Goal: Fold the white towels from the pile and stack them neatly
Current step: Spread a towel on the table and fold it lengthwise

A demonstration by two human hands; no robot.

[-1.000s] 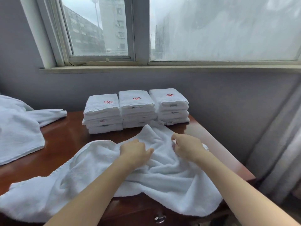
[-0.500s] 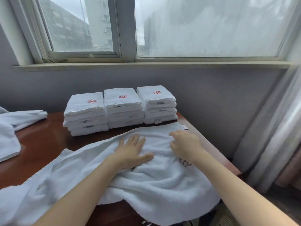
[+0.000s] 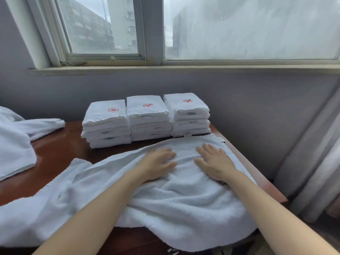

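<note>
On table point(image 3: 60, 150) | towel point(image 3: 184, 203) under flat left hand point(image 3: 158, 165), right hand point(image 3: 214, 162)

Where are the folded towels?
In the head view, the folded towels sit in three side-by-side stacks at the back middle of the table, below the window, just behind the spread-out towel.

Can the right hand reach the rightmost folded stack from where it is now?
Probably yes: the right hand lies flat on the spread towel, and the rightmost stack stands just beyond its fingertips, with only towel edge between them.
</note>
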